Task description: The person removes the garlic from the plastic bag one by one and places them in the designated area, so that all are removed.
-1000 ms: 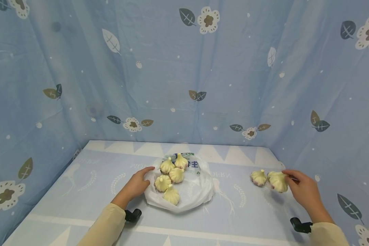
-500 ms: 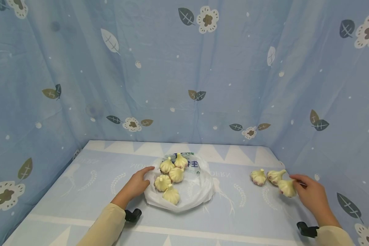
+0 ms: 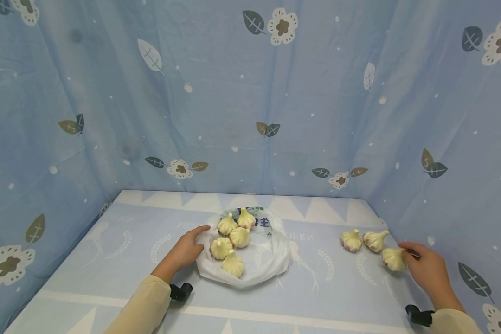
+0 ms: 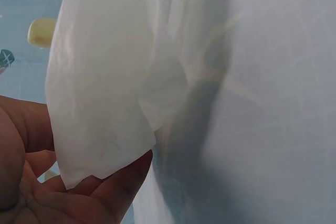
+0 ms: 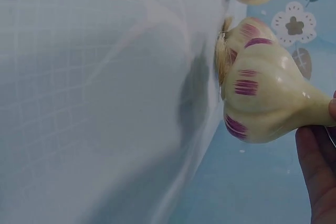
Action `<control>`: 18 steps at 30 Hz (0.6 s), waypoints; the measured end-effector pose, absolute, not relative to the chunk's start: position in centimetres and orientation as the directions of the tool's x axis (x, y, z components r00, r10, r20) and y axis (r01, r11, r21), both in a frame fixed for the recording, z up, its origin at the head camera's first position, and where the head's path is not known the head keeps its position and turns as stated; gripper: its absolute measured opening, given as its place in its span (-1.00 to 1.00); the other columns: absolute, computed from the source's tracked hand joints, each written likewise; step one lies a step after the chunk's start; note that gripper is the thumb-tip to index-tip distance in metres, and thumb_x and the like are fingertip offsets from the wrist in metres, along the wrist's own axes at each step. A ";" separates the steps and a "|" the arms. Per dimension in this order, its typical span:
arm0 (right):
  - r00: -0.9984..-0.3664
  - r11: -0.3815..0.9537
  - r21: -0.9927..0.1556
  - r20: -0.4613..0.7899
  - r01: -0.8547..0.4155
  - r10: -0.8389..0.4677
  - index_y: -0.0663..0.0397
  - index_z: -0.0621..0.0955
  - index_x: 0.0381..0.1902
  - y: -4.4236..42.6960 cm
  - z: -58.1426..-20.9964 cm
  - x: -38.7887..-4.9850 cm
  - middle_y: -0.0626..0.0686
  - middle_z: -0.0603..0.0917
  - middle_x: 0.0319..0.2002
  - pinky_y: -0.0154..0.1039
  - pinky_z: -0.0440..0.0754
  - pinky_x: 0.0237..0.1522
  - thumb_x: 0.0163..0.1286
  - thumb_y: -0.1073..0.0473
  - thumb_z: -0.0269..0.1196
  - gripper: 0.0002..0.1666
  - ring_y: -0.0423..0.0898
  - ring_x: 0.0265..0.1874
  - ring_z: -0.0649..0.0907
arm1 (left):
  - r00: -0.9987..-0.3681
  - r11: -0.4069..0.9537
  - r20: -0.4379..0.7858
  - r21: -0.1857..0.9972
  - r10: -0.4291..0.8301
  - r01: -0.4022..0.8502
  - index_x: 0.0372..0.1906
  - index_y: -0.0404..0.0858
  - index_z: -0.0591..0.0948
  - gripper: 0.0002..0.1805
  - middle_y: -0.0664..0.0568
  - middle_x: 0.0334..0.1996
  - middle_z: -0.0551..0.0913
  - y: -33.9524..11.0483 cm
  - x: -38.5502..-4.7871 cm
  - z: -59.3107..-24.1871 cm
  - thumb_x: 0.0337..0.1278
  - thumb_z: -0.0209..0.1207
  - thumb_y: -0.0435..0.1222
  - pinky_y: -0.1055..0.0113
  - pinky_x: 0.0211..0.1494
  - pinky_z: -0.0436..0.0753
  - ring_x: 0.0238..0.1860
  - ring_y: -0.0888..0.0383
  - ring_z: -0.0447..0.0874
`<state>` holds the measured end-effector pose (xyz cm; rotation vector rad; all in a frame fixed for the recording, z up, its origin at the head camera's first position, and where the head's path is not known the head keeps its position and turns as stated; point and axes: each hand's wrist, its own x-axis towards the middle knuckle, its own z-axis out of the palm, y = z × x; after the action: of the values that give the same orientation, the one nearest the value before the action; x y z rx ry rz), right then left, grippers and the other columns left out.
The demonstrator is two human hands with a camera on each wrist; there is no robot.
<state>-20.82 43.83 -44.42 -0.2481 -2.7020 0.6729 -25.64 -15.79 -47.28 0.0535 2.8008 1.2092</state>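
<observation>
My left hand (image 3: 185, 253) pinches the left rim of a white plastic bag (image 3: 267, 269); in the left wrist view the thin film (image 4: 105, 87) passes between thumb and fingers. Several garlic bulbs (image 3: 233, 264) lie inside the opened bag, mostly on its left side. At the right of the table, my right hand (image 3: 427, 269) pinches a garlic bulb (image 3: 394, 260) by its stem. The right wrist view shows this bulb's purple-streaked body (image 5: 262, 93) and root tuft close to the tabletop; whether it touches is unclear. Beside it sit a middle bulb (image 3: 375, 241) and a left bulb (image 3: 351, 241).
A pale blue patterned cloth (image 3: 142, 260) covers the table. Blue curtains (image 3: 250, 93) with flowers and leaves hang behind it and at both sides. Dark wrist mounts (image 3: 181, 292) sit below the hands.
My right hand has moved right and nearer with its garlic bulb, down beside the two other bulbs, which now show apart from it. My left hand and the bag have stayed still.
</observation>
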 end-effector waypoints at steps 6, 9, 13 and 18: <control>-0.919 0.890 -0.452 0.322 0.062 0.227 0.29 0.64 -0.01 44.1 -44.8 -20.8 0.43 0.64 -0.02 0.03 0.63 -0.31 0.32 0.28 0.15 -0.67 0.37 -0.09 0.64 | -0.995 0.687 -0.070 0.727 0.072 -0.002 0.42 -0.15 0.33 -0.31 -0.28 0.42 0.27 -15.8 -25.8 -47.4 0.11 -0.04 -0.49 -0.23 0.39 0.24 0.44 -0.27 0.16; -0.928 0.888 -0.455 0.297 0.068 0.224 0.31 0.63 0.01 44.1 -44.9 -20.7 0.43 0.62 -0.01 0.12 0.62 -0.25 0.34 0.26 0.13 -0.66 0.39 -0.07 0.62 | -0.995 0.684 -0.070 0.729 0.071 -0.003 0.42 -0.15 0.33 -0.32 -0.27 0.42 0.27 -15.8 -25.8 -47.4 0.11 -0.04 -0.49 -0.23 0.39 0.24 0.45 -0.27 0.16; -0.941 0.877 -0.468 0.234 0.110 0.243 0.31 0.60 0.07 44.2 -44.9 -20.7 0.45 0.58 0.06 0.18 0.59 -0.18 0.38 0.22 0.10 -0.62 0.42 -0.01 0.58 | -0.995 0.685 -0.068 0.729 0.075 0.002 0.41 -0.15 0.33 -0.32 -0.27 0.42 0.28 -15.8 -25.8 -47.5 0.11 -0.04 -0.49 -0.23 0.39 0.23 0.45 -0.27 0.16; -0.943 0.875 -0.465 0.211 0.134 0.256 0.31 0.58 0.10 44.4 -45.2 -20.8 0.46 0.56 0.09 0.18 0.58 -0.17 0.39 0.21 0.08 -0.60 0.43 0.02 0.56 | -0.994 0.676 -0.074 0.737 0.074 -0.005 0.42 -0.14 0.31 -0.32 -0.27 0.43 0.26 -15.9 -26.0 -47.6 0.13 -0.04 -0.49 -0.23 0.40 0.22 0.45 -0.27 0.14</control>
<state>-20.84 44.38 -45.25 -0.2947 -2.7798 0.6611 -26.01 -15.85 -47.62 0.0579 2.7855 1.2252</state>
